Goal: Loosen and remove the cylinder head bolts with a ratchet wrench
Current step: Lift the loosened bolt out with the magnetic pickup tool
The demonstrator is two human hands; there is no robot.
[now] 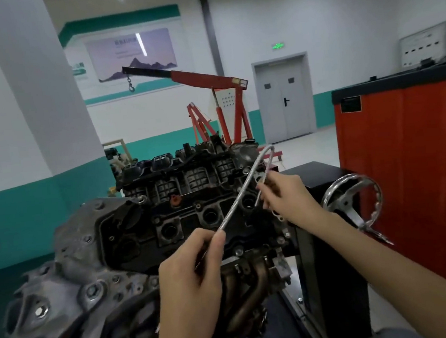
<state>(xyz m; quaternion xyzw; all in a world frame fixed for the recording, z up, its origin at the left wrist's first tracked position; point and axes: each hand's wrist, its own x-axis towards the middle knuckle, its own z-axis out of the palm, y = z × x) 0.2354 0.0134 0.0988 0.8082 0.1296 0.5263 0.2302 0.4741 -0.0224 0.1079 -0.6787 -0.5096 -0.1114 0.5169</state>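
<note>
A dirty black engine with its cylinder head [192, 198] sits on a stand in front of me, its spark plug wells showing. A flexible silver spring-like pickup tool [242, 191] arcs over the head. My left hand [191, 279] grips its handle end near the engine's front edge. My right hand [283, 196] pinches the bent-back tip end above the right side of the head. No ratchet wrench is in view.
A silver handwheel [354, 197] on the engine stand sticks out at the right. Behind it stands a red cabinet [405, 166]. A red engine crane [218, 101] stands in the back near a grey double door [283, 101]. A grey pillar [34, 85] rises at the left.
</note>
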